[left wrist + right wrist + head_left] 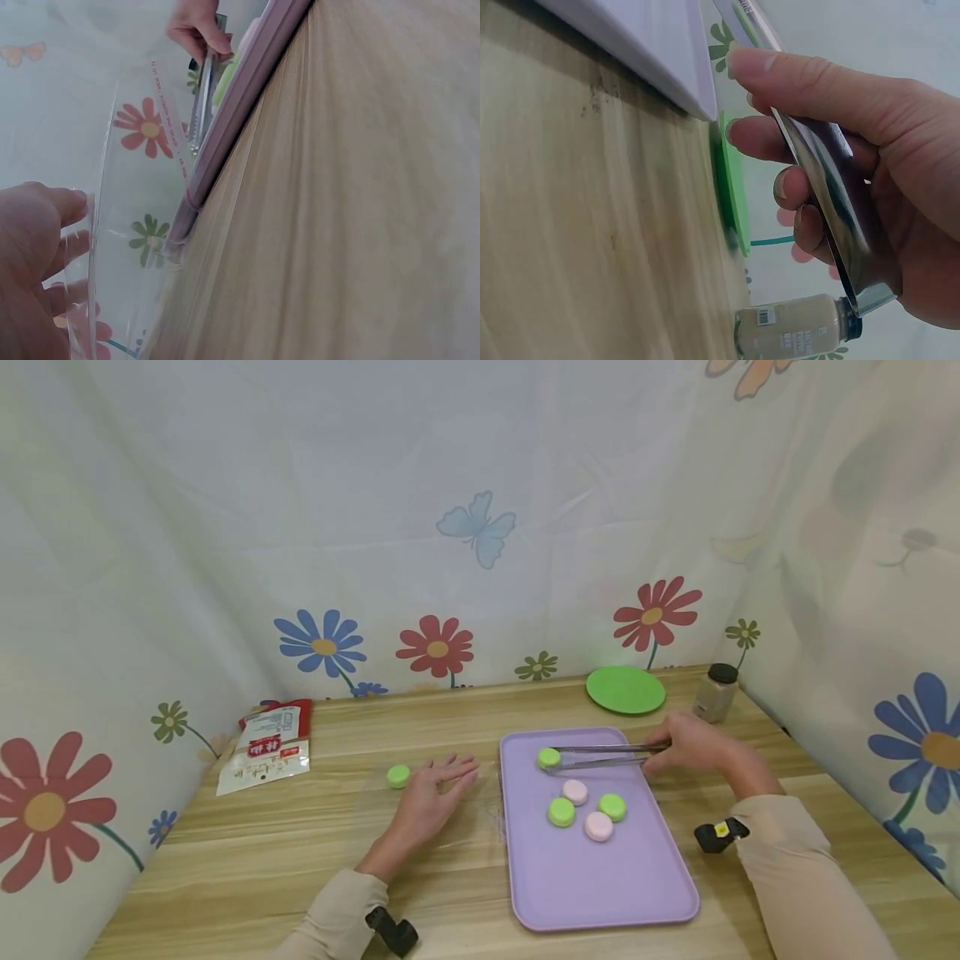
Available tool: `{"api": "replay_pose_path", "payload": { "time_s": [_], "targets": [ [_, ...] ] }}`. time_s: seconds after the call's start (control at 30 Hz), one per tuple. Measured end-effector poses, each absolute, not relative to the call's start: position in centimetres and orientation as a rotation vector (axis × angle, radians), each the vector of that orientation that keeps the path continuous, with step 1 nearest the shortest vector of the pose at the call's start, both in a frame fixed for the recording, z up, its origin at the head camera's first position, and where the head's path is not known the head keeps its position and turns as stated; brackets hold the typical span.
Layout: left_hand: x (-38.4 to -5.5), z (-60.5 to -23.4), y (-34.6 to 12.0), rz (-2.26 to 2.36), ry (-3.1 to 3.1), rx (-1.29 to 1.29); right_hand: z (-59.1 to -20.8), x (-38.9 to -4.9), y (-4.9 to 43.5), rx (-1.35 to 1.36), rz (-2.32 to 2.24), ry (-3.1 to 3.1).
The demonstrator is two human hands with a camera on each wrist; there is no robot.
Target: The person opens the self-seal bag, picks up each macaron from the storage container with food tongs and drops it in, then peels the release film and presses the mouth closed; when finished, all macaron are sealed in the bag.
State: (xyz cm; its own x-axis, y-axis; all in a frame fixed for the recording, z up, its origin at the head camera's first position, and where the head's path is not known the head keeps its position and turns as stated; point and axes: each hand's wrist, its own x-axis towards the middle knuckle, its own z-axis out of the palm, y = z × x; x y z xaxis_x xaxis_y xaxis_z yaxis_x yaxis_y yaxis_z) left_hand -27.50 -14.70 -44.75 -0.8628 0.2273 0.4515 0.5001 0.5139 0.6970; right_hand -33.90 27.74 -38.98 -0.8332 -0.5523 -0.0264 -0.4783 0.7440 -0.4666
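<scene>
Metal tongs point(600, 749) are gripped in my right hand point(690, 745); its thumb and fingers curl round the handle in the right wrist view. The tong tips reach over the lilac tray point(600, 893) to a green macaron point(549, 758) near its far left corner. Nearer on the tray lie a few more green macarons point(561, 812) and two pink macarons point(598, 826). Left of the tray, my left hand point(431, 797) is spread, fingers fairly straight, touching a clear plastic bag point(124, 217) raised off the table. Another green macaron point(398, 776) lies beyond that hand, at the bag's far left.
A green plate point(626, 690) stands at the back right, beside a jar point(716, 693) with a black lid. At the back left lies a red and white food packet point(270, 746). A flowered curtain point(360, 527) hangs behind the wooden table point(240, 860).
</scene>
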Motion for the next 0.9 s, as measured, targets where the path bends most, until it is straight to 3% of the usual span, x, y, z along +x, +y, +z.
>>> {"api": "replay_pose_path", "payload": {
  "time_s": [0.3, 0.9],
  "targets": [
    [-27.6, -45.0, -14.8, -1.273, -2.449, -0.606, -37.2, -32.6, 25.6, -0.8, -0.679, 2.773],
    [-27.5, -44.7, -15.1, -1.231, -2.558, -0.625, -37.4, -30.3, 16.8, -1.215, -0.59, 2.664]
  ]
}}
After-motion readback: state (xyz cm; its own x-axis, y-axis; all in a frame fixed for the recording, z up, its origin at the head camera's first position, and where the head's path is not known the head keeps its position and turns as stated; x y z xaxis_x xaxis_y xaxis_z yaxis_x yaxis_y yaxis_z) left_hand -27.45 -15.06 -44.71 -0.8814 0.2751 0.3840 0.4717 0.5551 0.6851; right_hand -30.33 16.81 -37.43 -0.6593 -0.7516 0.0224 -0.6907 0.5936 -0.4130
